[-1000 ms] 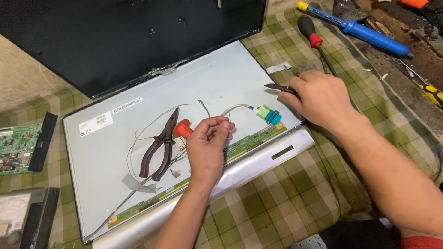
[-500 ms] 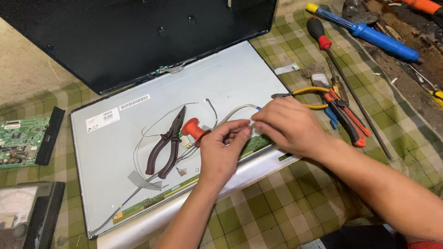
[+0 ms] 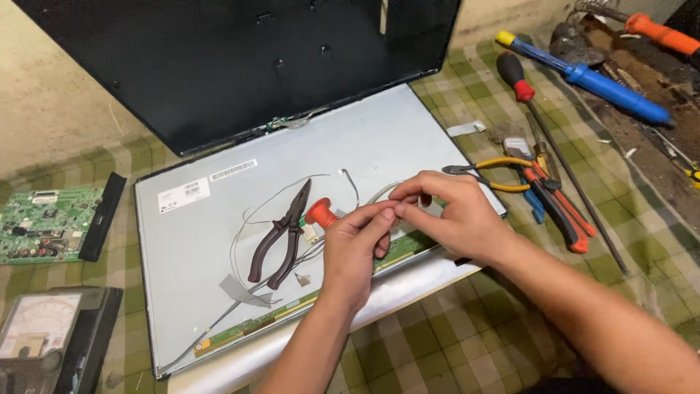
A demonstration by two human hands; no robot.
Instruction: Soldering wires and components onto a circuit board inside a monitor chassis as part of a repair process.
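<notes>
Fingertips of my left hand (image 3: 357, 244) and right hand (image 3: 452, 215) pinch together on the thin grey cable (image 3: 379, 194) above the flat silver display panel (image 3: 219, 219); next, I judge, it needs gentle freeing.

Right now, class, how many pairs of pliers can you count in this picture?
2, perhaps more. The dark-handled pliers lie on the grey panel, left of the left hand. The yellow-handled pliers lie on the checked cloth beyond the right hand. Nearby red-handled tools could be another pair.
</notes>
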